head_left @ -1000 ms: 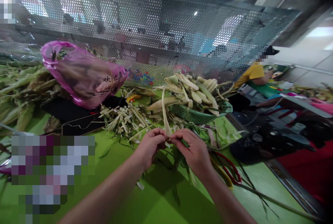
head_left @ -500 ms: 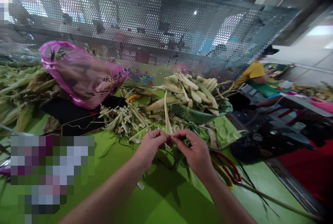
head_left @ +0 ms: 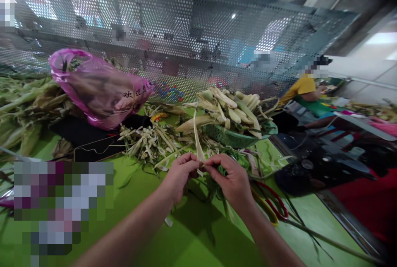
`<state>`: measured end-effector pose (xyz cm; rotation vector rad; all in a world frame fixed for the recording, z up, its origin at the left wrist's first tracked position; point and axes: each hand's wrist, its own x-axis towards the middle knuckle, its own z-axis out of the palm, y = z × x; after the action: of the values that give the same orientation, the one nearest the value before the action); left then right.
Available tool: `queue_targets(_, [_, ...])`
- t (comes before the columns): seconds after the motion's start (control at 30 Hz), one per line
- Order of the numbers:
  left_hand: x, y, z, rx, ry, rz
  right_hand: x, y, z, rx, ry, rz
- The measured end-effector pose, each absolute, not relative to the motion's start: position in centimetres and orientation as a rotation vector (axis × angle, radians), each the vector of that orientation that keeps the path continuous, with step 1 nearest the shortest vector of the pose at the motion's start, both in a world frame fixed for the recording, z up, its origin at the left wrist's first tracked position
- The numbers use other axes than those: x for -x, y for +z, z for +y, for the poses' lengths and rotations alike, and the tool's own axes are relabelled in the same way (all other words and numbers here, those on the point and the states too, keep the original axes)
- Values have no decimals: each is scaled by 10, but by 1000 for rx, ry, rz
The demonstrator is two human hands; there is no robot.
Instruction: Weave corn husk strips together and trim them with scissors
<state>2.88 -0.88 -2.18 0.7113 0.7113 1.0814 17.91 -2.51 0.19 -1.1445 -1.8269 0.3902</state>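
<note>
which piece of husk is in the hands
The slim pale strip, its lower end pinched by the left hand and right hand; the husks heaped in the green basket are untouched.

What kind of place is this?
Probably a shared workroom, though I can't be sure: a green table is littered with plant scraps, a basket is heaped with husks, and another person is beyond.
</note>
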Motion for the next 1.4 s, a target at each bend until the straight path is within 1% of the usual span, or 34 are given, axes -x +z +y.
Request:
queue_targets(0.2, [-27,-14,-10,-952,1106,732,-174,6,-29,1228,602,-1688])
queue_targets(0.3, [-26,-13,-9,-1058,1087,755,-174,6,-29,1235,637,-1660])
queue_targets(0.53, [-26,-16,-8,-867,1056,731,-180,2,-26,1075,370,-1829])
queue_targets(0.7, [-26,-16,-9,-768,1032,699,-184,2,-25,1053,263,-1917])
queue_targets(0.97, [-29,-23,-9,-720,1065,681,-180,3,-26,1125,320,-1878])
queue_targets(1.27, [-27,-12,-11,-1014,1072,765,-174,6,-30,1224,474,-1744])
queue_targets(1.4, [-28,-16,-11,-906,1062,742,-176,5,-30,1151,426,-1763])
